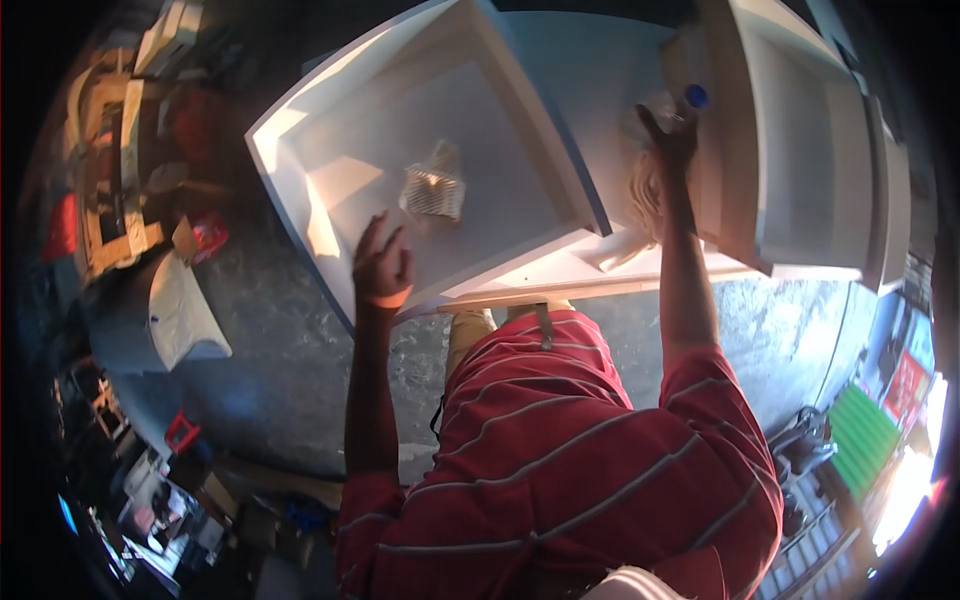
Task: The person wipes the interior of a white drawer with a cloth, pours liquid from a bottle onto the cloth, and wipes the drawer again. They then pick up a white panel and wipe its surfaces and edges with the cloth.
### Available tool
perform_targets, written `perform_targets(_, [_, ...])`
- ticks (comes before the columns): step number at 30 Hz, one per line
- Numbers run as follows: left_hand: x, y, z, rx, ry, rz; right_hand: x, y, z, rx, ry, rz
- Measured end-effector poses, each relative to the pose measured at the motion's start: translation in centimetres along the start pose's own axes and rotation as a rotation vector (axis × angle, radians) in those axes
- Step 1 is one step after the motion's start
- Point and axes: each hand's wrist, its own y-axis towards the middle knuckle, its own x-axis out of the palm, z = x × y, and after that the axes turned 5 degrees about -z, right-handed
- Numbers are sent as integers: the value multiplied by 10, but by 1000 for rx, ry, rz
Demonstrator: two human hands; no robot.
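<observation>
My left hand [383, 265] is over the near left rim of a pale, open drawer-like box [520, 150], fingers apart and holding nothing. Inside that box lies a small crumpled, ribbed whitish piece [435, 188], just beyond my left fingertips. My right hand [672, 145] reaches between two boxes, its fingers around a clear bottle [655, 108] with a blue cap [696, 97]. Below that hand is a beige, coiled-looking bundle [643, 195]. A pale tube-like piece [626, 250] lies closer to me on the white work surface [580, 268].
A second pale box [805, 150] stands on the right. Wooden frames [120, 170] are stacked at the left, above a curved pale panel [185, 310] on the grey floor [270, 390]. A green ribbed sheet [865, 440] is at lower right.
</observation>
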Motion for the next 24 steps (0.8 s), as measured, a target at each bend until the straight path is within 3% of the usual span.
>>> perform_targets(5, [-39, -20, -30, -62, 92, 265, -16, -15, 9, -179, 214, -115])
perform_targets(7, [-43, -28, -46, -152, 70, 322, -24, -45, -1, -8, 411, 115])
perform_targets(9, [-37, -35, -62, -260, 63, 383, -33, -83, -27, -136, 329, 216])
perform_targets(11, [-17, -44, -86, -454, -22, 366, -17, -117, -28, -342, 311, 50])
perform_targets(13, [2, -45, -99, -492, -14, 335, 2, -139, -83, -573, 267, -229])
perform_targets(15, [6, -37, -96, -518, -60, 316, 48, -170, -124, -413, 167, -463])
perform_targets(17, [9, -38, -98, -419, 17, 360, 98, -188, -137, -574, -46, -620])
perform_targets(20, [6, -38, -94, -459, -136, 352, 172, -215, -121, -678, -103, -714])
perform_targets(22, [1, -34, -88, -480, -146, 354, 199, -220, -117, -913, -323, -634])
perform_targets(24, [-1, -33, -82, -511, -120, 356, 215, -185, -109, -988, -212, -700])
